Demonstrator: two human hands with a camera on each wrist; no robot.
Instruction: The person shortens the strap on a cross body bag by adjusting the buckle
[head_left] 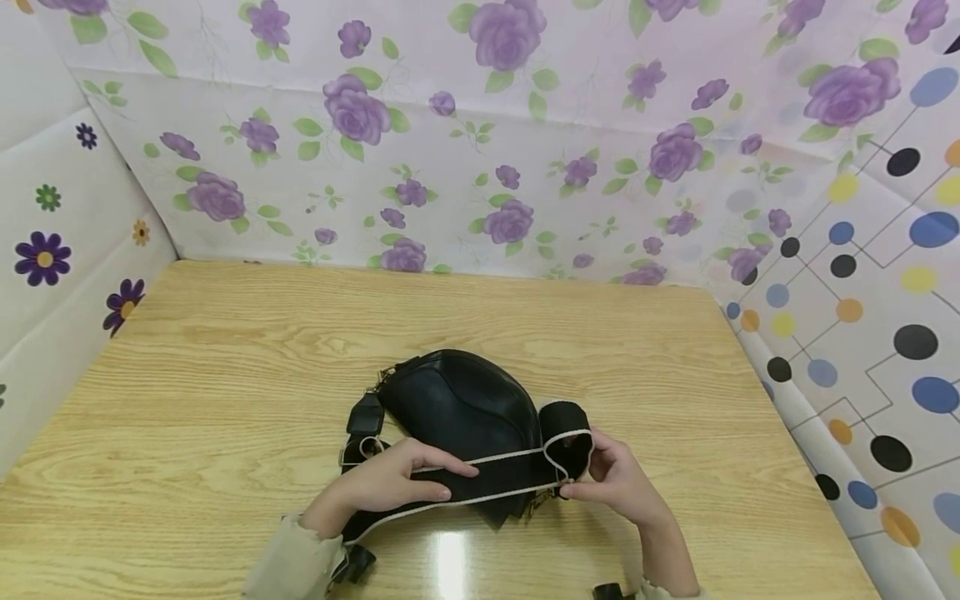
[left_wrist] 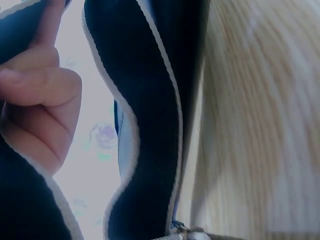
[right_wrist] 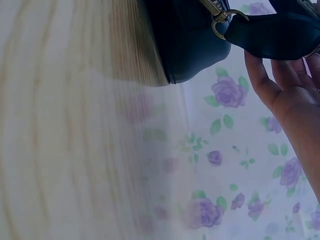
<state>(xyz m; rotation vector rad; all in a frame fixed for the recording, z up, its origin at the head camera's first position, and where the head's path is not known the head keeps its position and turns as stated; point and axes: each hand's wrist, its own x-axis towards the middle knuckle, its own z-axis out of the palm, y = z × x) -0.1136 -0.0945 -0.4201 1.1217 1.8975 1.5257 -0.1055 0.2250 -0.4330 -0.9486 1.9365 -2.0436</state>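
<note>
A black leather crescent-shaped bag (head_left: 450,404) lies on the table in front of me. Across its front runs a wide black strap (head_left: 495,477) with pale edging. My left hand (head_left: 386,482) grips this strap between thumb and fingers, left of the bag's middle. At the bag's right end the strap bends into a loop (head_left: 564,415), which my right hand (head_left: 622,482) pinches by its side and lower edge. In the right wrist view, those fingers are against a black leather tab (right_wrist: 275,37) joined to the bag by a gold ring and clasp (right_wrist: 216,22).
The wood-grain table (head_left: 225,350) reaches back to a wall covering (head_left: 450,183) printed with purple roses. Patterned sheets border it on the left and right. Another leather tab (head_left: 365,415) with metal fittings hangs at the bag's left end.
</note>
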